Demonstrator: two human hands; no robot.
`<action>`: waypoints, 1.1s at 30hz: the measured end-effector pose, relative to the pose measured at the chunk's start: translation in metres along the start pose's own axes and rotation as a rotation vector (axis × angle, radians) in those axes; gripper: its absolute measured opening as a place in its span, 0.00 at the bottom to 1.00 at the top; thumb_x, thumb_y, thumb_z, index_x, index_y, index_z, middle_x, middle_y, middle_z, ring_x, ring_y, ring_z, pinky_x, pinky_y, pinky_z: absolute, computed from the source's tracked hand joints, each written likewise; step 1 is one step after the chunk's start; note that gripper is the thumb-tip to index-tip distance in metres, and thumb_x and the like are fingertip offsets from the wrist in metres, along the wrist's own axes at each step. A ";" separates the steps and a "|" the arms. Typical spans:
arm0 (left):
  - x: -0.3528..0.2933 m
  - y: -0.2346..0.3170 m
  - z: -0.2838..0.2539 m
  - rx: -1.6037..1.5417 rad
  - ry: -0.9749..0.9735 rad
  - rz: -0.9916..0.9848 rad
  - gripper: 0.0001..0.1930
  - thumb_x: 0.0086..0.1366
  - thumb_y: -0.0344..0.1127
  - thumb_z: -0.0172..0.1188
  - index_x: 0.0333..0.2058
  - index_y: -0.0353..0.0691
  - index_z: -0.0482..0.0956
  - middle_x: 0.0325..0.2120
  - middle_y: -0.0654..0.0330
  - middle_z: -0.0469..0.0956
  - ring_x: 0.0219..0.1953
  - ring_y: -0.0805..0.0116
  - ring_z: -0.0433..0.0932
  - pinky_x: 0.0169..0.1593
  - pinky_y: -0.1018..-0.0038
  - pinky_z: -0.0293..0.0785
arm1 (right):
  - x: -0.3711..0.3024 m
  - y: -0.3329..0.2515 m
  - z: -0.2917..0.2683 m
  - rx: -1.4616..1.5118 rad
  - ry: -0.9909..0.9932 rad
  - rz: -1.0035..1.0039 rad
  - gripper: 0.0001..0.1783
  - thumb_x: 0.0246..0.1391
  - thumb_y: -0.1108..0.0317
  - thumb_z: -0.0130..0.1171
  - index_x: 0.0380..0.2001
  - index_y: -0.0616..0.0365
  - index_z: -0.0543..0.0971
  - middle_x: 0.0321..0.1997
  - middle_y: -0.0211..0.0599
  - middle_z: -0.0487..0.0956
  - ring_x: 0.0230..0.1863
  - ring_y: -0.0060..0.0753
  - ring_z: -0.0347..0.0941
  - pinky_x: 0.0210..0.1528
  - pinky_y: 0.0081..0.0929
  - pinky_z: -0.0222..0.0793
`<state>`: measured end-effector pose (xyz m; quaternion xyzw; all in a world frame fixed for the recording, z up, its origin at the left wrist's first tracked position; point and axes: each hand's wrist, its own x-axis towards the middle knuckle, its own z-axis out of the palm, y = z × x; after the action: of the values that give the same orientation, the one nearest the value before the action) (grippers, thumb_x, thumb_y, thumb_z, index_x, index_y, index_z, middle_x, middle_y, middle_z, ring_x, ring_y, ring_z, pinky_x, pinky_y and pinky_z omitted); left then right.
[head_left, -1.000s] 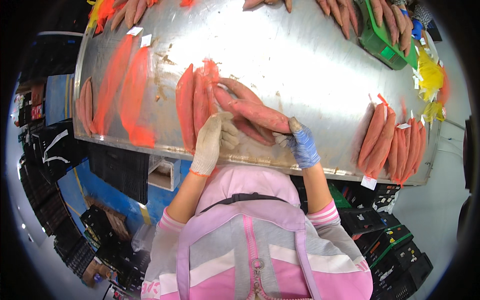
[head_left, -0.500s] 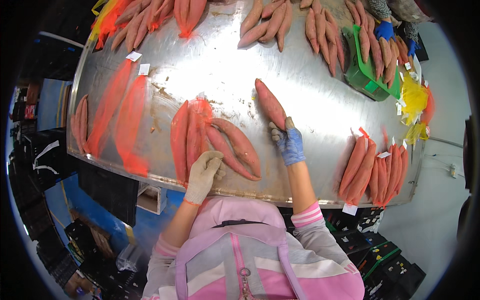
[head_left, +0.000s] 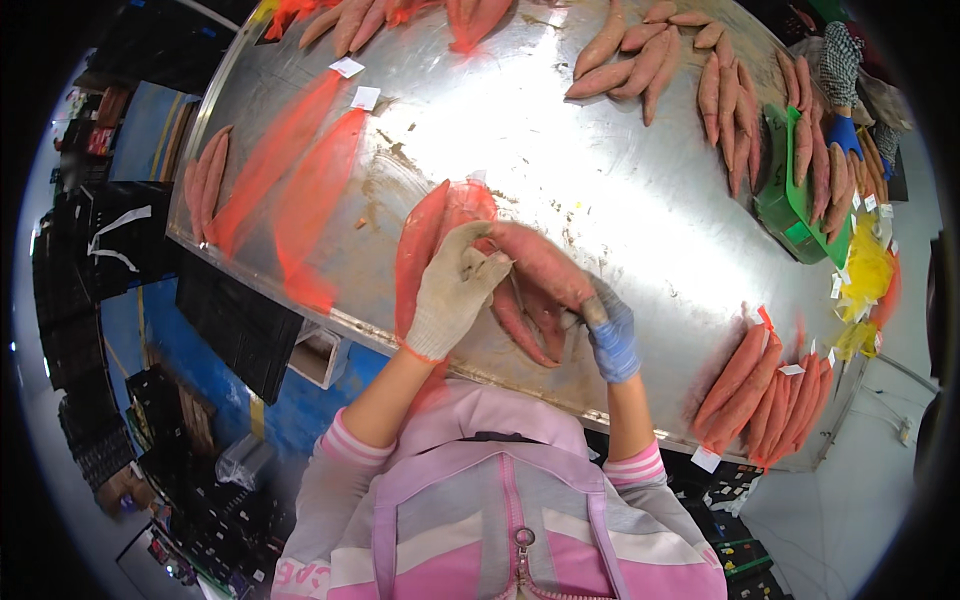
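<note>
My right hand [head_left: 612,335], in a blue and grey glove, grips a large sweet potato [head_left: 545,265] by its near end. The potato's far end points left, close to the fingers of my left hand [head_left: 452,290]. That hand wears a beige knit glove, and its fingers are curled; what they pinch is hidden. It lies over a red mesh bag [head_left: 468,203], with a sweet potato [head_left: 420,255] along its left side. Beneath the held potato, two loose sweet potatoes [head_left: 518,325] rest on the metal table [head_left: 600,175], partly covered.
Two flat red mesh bags [head_left: 318,205] with white tags lie at left, beside several sweet potatoes [head_left: 207,185]. Filled mesh bags [head_left: 740,390] stand near the right edge. Sweet potato piles [head_left: 630,65] lie at the back. A co-worker's blue-gloved hand [head_left: 845,135] is by a green crate [head_left: 790,215].
My right hand has brought the sweet potato left and nearer, over the loose ones. My left hand has risen from the bag's near part towards the potato's tip. The view has turned.
</note>
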<state>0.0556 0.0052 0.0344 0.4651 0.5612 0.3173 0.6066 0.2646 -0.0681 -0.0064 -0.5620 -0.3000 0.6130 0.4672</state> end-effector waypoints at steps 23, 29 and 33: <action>-0.022 -0.013 0.004 -0.206 -0.007 0.025 0.16 0.67 0.30 0.43 0.51 0.30 0.67 0.20 0.66 0.69 0.21 0.81 0.65 0.26 0.84 0.63 | -0.010 0.028 -0.008 0.390 -0.077 0.121 0.30 0.54 0.51 0.56 0.49 0.66 0.71 0.35 0.40 0.79 0.29 0.20 0.72 0.32 0.16 0.69; -0.028 -0.029 0.000 -0.235 -0.003 -0.036 0.11 0.67 0.31 0.46 0.43 0.32 0.71 0.19 0.66 0.69 0.20 0.81 0.65 0.25 0.84 0.63 | 0.087 0.043 -0.064 0.688 0.419 0.013 0.24 0.58 0.52 0.51 0.38 0.67 0.72 0.27 0.37 0.77 0.18 0.20 0.66 0.22 0.14 0.64; -0.029 -0.038 0.000 -0.261 -0.007 -0.053 0.10 0.67 0.31 0.47 0.42 0.33 0.72 0.20 0.66 0.70 0.20 0.81 0.66 0.25 0.84 0.64 | 0.163 -0.004 -0.097 0.629 0.530 -0.043 0.28 0.57 0.49 0.52 0.46 0.66 0.70 0.39 0.45 0.77 0.31 0.33 0.73 0.35 0.30 0.71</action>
<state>0.0460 -0.0345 0.0108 0.3685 0.5250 0.3700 0.6721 0.3706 0.0665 -0.0878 -0.5240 0.0209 0.4991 0.6898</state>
